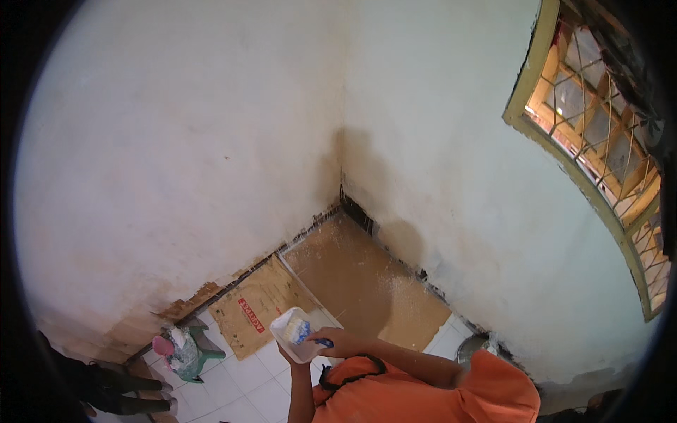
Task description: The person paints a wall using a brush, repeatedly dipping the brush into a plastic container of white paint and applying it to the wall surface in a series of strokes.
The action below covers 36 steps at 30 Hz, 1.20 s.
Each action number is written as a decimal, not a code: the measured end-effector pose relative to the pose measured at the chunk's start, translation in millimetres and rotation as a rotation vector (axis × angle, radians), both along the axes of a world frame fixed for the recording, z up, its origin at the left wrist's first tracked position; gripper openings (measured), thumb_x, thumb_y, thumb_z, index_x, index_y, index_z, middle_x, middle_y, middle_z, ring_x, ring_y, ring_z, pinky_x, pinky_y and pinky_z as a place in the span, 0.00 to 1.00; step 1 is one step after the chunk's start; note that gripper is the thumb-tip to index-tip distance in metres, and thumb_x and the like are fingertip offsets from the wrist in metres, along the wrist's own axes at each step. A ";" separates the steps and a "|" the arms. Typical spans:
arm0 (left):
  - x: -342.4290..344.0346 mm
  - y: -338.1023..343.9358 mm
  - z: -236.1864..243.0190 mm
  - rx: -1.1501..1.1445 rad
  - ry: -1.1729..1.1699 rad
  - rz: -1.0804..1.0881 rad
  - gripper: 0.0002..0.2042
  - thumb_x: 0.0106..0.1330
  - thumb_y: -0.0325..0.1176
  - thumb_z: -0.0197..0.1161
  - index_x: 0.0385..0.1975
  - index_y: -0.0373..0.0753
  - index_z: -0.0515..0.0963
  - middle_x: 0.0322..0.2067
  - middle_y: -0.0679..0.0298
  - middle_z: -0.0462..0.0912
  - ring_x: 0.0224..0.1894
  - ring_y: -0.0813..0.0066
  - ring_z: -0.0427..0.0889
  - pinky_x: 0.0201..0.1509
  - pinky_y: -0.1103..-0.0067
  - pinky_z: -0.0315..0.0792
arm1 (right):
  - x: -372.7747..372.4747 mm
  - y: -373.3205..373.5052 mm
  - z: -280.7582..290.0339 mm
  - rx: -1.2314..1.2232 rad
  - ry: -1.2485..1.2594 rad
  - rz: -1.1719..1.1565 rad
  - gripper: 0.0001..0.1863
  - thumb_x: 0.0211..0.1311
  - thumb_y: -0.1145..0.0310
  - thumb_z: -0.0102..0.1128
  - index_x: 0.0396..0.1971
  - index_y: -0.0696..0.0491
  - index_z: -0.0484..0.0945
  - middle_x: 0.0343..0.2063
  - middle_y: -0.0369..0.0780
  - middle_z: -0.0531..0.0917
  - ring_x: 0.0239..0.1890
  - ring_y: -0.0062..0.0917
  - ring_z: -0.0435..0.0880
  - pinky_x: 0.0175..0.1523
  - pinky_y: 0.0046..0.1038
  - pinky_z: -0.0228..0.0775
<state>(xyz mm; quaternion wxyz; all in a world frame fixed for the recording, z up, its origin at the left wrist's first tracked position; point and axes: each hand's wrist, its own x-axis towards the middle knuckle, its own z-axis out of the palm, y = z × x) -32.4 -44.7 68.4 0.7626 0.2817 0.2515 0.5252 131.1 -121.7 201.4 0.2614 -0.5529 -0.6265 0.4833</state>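
Just in front of my orange shirt, my left hand (299, 359) holds a shallow white tray (279, 326) from below, its fingers mostly hidden behind it. My right hand (343, 342) is closed on the blue handle of a paintbrush (299, 330). The brush head, pale with blue on it, lies over the inside of the tray. Whether the bristles touch the tray, or how much paint is inside, I cannot tell.
Two stained pale walls meet ahead. Brown cardboard (352, 271) and a printed brown sheet (247, 303) cover floor tiles. A green stool (204, 358) with clutter stands left, near another person's legs (134, 391). A metal basin (469, 347) sits by the right wall, below a grilled window (592, 134).
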 end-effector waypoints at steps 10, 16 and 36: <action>12.9 23.8 -28.8 -0.187 -0.284 -0.122 0.31 0.68 0.59 0.41 0.63 0.43 0.65 0.59 0.56 0.72 0.56 0.56 0.76 0.61 0.60 0.71 | 22.1 29.9 -5.6 0.266 0.212 0.201 0.35 0.56 0.63 0.68 0.64 0.51 0.65 0.53 0.48 0.73 0.55 0.36 0.72 0.61 0.32 0.63; 18.1 22.1 -38.6 -0.344 -0.285 -0.073 0.29 0.68 0.55 0.42 0.60 0.39 0.68 0.55 0.53 0.75 0.54 0.56 0.77 0.58 0.63 0.73 | 24.8 55.3 -13.1 0.229 0.202 -0.178 0.12 0.59 0.64 0.66 0.40 0.53 0.84 0.37 0.43 0.86 0.38 0.32 0.85 0.45 0.28 0.75; -52.7 37.0 7.9 -0.333 -0.295 -0.220 0.28 0.72 0.54 0.38 0.63 0.41 0.64 0.59 0.51 0.71 0.58 0.52 0.73 0.64 0.57 0.67 | -56.7 63.8 -11.2 0.647 -0.213 -0.280 0.12 0.49 0.64 0.71 0.29 0.56 0.85 0.25 0.43 0.84 0.28 0.38 0.83 0.35 0.35 0.75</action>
